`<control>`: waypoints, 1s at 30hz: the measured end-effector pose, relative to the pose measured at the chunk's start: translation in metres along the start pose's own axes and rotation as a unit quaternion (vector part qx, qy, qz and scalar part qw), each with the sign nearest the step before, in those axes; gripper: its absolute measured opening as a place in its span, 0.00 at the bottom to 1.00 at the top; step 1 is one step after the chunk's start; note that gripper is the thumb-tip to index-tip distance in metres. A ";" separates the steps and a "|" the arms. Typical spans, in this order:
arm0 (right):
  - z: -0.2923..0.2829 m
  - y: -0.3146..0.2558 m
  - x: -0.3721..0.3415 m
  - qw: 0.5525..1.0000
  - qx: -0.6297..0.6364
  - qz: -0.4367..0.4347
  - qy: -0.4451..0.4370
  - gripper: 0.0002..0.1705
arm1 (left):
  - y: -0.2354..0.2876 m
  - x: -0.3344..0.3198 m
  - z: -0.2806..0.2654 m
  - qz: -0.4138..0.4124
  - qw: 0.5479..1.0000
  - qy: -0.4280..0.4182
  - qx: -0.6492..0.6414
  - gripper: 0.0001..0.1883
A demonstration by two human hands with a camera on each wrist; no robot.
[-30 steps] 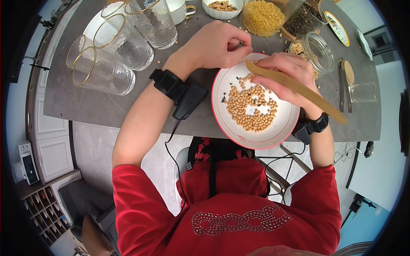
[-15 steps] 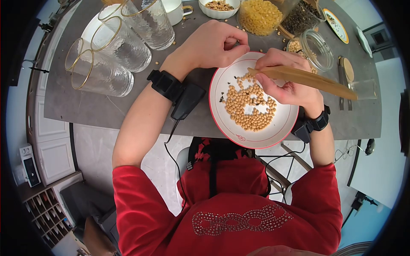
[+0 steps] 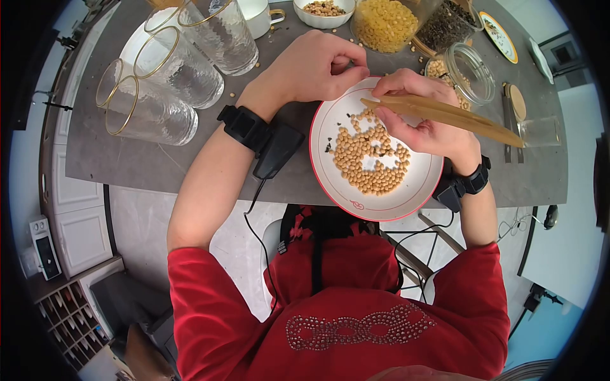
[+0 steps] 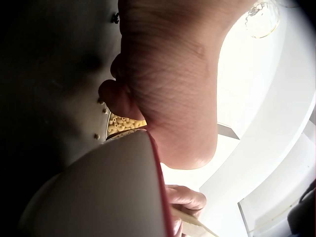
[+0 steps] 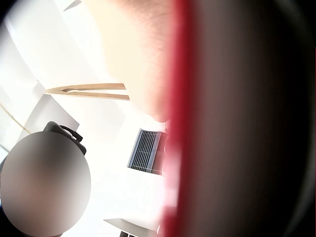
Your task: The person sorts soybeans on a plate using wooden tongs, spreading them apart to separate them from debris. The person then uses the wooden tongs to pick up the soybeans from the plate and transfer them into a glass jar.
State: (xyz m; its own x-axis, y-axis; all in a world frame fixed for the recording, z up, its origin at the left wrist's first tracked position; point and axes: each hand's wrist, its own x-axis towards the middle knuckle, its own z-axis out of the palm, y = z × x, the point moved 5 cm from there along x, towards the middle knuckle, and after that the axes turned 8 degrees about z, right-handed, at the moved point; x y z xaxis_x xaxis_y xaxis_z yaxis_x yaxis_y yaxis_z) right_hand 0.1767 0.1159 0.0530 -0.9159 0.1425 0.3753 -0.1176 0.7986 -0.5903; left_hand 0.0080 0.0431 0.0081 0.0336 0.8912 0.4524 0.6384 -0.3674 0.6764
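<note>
- The wooden tongs (image 3: 445,113) are held above the far side of a red-rimmed plate (image 3: 416,181), whose near edge overhangs the tabletop (image 3: 146,165).
- They should be light and springy, dry rather than slippery, and hard to break; the middle of both arms looks the best place to pinch.
- The right hand (image 3: 438,136) grips them between thumb and fingers, fairly near the tips.
- The long axis runs mostly left to right: tips leftward over the plate, joined end rightward past the wrist.
- The soybeans (image 3: 375,181) are probably hard, smooth and quick to roll, best nipped singly across the middle; whether the tips hold one, I cannot tell.
- The left hand (image 3: 327,66), fingers loosely curled, lies at the plate's rim, holding nothing visible.
</note>
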 end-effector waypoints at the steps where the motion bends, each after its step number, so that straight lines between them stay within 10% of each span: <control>1: 0.001 0.001 0.000 1.000 0.005 0.008 0.001 0.10 | 0.000 0.000 0.000 0.004 1.000 -0.002 0.004 0.05; 30: 0.001 -0.002 0.001 0.999 -0.009 -0.037 -0.002 0.11 | -0.003 0.000 0.001 -0.003 1.000 -0.004 0.000 0.06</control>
State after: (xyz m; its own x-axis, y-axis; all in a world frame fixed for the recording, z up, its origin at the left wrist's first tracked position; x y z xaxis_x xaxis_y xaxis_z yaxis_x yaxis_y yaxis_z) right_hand 0.1753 0.1134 0.0541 -0.9065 0.0809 0.4143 -0.1773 0.8177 -0.5477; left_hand 0.0074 0.0443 0.0057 0.0367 0.8953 0.4439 0.6385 -0.3627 0.6788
